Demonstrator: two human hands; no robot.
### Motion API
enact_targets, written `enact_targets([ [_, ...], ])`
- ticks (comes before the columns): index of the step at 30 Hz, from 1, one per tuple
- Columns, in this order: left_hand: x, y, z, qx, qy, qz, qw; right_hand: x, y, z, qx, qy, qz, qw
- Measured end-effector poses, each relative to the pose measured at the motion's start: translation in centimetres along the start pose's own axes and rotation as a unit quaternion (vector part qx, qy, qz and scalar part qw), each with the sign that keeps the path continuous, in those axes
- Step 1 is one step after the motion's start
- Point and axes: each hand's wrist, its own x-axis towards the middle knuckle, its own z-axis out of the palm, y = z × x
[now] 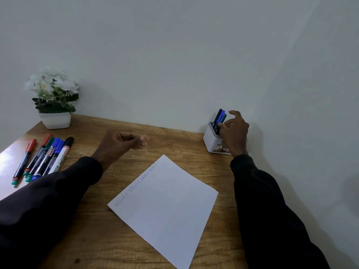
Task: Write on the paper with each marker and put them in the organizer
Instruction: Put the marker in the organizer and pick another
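Observation:
A white sheet of paper (165,206) lies tilted on the wooden desk, with a line of handwriting along its upper left edge. Several markers (45,158) with red, green, blue and black caps lie side by side at the desk's left. The white organizer (210,140) stands at the back right against the wall, and black, blue and green markers stand upright in it. My right hand (235,133) is at the organizer, its fingertips pinching a blue marker (221,121) that stands in it. My left hand (120,142) hovers over the desk, loosely curled and holding nothing.
A white pot of white flowers (55,98) stands at the back left corner. The pale wall (174,65) runs right behind the desk and close along the right side. The desk's left edge (11,146) lies just beyond the loose markers.

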Motion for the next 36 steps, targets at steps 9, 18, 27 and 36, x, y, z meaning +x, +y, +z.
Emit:
enact_targets([
  [9,-1.7,2.0,-1.9,0.046,0.012,-0.013,0.999,-4.1,-5.6,-0.1,0.172,-0.077,-0.021,0.982],
  [18,-4.1,3.6,-7.0,0.158,0.057,-0.029,0.985,-10.5,-12.1,4.5,0.241,-0.332,-0.071,0.909],
  [27,-8.1,3.3,-14.6,0.214,0.108,-0.053,0.969,-13.7,-16.9,9.4,0.193,-0.385,-0.154,0.889],
  [36,-10.9,2.4,-18.4,0.234,0.135,-0.070,0.960,-18.3,-23.8,13.3,0.097,-0.463,-0.308,0.826],
])
